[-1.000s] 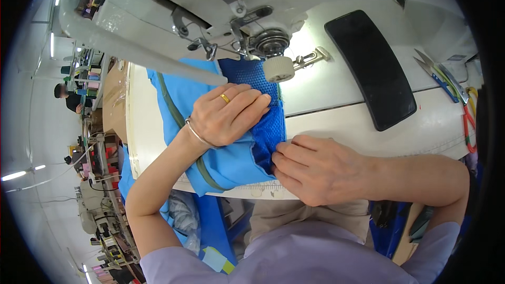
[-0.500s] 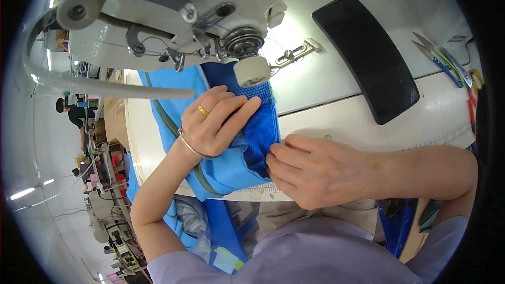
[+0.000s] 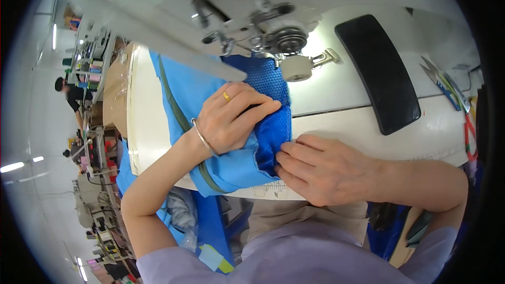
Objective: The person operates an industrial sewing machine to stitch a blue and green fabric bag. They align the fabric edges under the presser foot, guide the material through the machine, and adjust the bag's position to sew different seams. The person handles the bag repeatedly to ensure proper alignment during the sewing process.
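A light blue fabric piece (image 3: 231, 171) with an olive-green strip (image 3: 176, 110) lies on the white sewing table. Along its right side runs a darker blue mesh layer (image 3: 267, 81), its edge reaching under the sewing machine head (image 3: 286, 37). My left hand (image 3: 231, 118), with a ring and a bracelet, rests on the cloth with fingers bent, the index fingertip pressing the mesh by a seam. At the near right edge my right hand (image 3: 326, 171) has its fingers closed on the blue fabric. Both thumbs are mostly hidden, and the needle area is covered by the machine's round knob (image 3: 296, 68).
A black phone (image 3: 377, 73) lies right of the machine. Beyond it are metal snips (image 3: 447, 85) and red-handled scissors (image 3: 470, 137). A pale tube (image 3: 158, 37) crosses above my left hand. Blue cloth and a plastic bag (image 3: 181, 210) hang below the table; a person (image 3: 73, 94) is far left.
The whole view has shifted, so the machine head and phone appear farther right. Both hands keep nearly the same places on the fabric; the right fingers stay at its edge.
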A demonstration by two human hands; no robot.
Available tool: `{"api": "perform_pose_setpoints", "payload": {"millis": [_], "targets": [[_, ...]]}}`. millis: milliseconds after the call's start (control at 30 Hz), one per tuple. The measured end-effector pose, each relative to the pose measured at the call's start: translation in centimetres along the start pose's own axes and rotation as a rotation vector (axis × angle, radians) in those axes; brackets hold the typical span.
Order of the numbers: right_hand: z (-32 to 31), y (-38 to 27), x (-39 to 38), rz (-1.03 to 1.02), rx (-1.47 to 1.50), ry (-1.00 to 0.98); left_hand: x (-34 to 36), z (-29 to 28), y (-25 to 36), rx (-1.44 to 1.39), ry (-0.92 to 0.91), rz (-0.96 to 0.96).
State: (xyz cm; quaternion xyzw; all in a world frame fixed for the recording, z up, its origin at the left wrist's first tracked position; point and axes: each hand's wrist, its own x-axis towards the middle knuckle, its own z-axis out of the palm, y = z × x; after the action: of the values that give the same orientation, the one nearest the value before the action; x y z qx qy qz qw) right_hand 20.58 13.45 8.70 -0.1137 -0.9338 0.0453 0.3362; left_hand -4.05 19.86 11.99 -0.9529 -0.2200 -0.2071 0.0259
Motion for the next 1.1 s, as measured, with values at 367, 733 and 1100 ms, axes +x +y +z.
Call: {"api": "perform_pose_setpoints", "payload": {"millis": [367, 733, 1100], "targets": [[-0.2, -0.4, 0.9, 0.095, 0.108, -0.025, -0.5, 1.0, -0.8, -0.083, 0.099, 0.055], [-0.9, 1.5, 1.7, 0.240, 0.067, -0.139, 0.6, 1.8, -4.6, 0.010, 0.094, 0.051], [-1.0, 1.8, 2.0, 0.272, 0.060, -0.157, 0.9, 2.6, -5.5, -0.011, 0.256, 0.097]]}}
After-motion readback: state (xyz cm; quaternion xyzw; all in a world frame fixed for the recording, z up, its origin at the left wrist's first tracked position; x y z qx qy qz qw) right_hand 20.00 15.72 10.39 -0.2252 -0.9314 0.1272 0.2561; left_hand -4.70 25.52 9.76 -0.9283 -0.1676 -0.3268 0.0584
